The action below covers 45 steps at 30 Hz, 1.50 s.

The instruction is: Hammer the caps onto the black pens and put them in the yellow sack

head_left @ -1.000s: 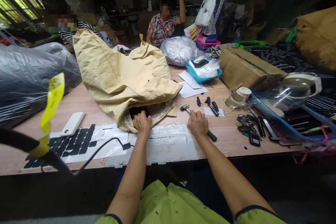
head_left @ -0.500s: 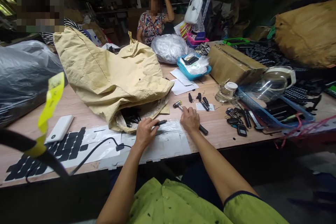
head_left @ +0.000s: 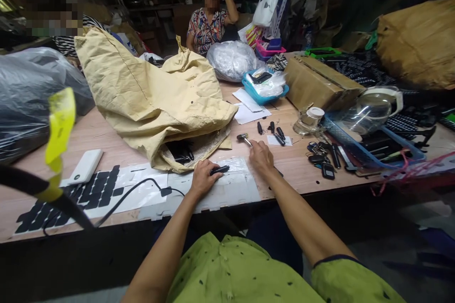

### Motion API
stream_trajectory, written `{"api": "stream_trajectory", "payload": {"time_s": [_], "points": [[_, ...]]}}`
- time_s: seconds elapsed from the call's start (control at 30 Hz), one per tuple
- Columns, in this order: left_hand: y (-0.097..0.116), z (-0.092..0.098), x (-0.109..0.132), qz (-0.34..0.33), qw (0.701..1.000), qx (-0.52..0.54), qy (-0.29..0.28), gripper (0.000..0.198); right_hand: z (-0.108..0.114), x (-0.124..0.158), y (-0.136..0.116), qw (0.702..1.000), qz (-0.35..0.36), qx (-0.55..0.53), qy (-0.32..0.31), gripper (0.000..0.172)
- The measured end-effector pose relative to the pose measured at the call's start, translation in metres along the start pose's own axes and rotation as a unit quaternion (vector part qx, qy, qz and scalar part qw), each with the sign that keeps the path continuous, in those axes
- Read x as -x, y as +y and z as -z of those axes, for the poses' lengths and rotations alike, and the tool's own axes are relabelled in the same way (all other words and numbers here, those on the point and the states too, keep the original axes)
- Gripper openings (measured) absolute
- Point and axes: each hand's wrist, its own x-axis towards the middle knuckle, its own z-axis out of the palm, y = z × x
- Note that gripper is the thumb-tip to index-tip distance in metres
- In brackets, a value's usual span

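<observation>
My left hand [head_left: 204, 178] is closed on a small black handle-like piece [head_left: 220, 169], which lies low over a plastic-covered white sheet [head_left: 232, 190] at the table's front edge. To its right, my right hand [head_left: 261, 156] has its fingers wrapped round a small hammer [head_left: 243, 137]; the metal head points away from me and most of the dark grip is hidden under the hand. Beside my left hand, the open mouth of a cream cloth sack [head_left: 156, 99] shows black pieces [head_left: 181, 151] inside. Several black pieces [head_left: 279, 133] lie beyond my right hand.
A blue basket [head_left: 261, 99], a cardboard box [head_left: 316, 83] and a glass jar [head_left: 308, 120] stand behind. Keys [head_left: 318, 156] and a blue tray [head_left: 377, 151] lie right. A white power bank [head_left: 85, 165] and cable are left. Two people sit across the table.
The black piece in my left hand has been lowered towards the sheet. My right hand now covers more of the hammer's grip. The whole view has shifted slightly.
</observation>
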Motion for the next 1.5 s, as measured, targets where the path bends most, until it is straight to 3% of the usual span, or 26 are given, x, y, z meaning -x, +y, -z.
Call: {"api": "stream_trajectory", "payload": {"time_s": [0.1, 0.17, 0.27, 0.37, 0.77, 1.0, 1.5], "points": [[-0.001, 0.0, -0.002, 0.011, 1.0, 0.011, -0.004, 0.016, 0.008, 0.025, -0.005, 0.993, 0.001, -0.107, 0.041, 0.042], [-0.001, 0.001, -0.003, 0.015, 1.0, 0.016, -0.006, 0.017, 0.012, 0.051, -0.011, 0.982, 0.054, -0.172, 0.059, 0.042], [0.0, 0.001, -0.005, 0.022, 0.999, 0.024, -0.01, 0.017, 0.015, 0.09, -0.022, 0.97, 0.116, -0.209, 0.046, 0.039], [0.003, 0.001, -0.007, 0.037, 0.999, 0.032, -0.009, 0.016, 0.015, 0.11, -0.03, 0.969, 0.138, -0.203, 0.026, 0.039], [0.013, -0.002, -0.009, 0.066, 0.997, 0.024, 0.01, 0.017, 0.012, 0.113, -0.036, 0.974, 0.125, -0.189, -0.005, 0.042], [0.011, -0.003, -0.009, 0.058, 0.998, 0.026, 0.003, 0.017, 0.012, 0.116, -0.04, 0.972, 0.158, -0.171, 0.002, 0.042], [0.008, -0.005, -0.01, 0.043, 0.999, 0.024, 0.006, 0.018, 0.006, 0.109, -0.025, 0.977, 0.151, -0.149, 0.009, 0.042]]}}
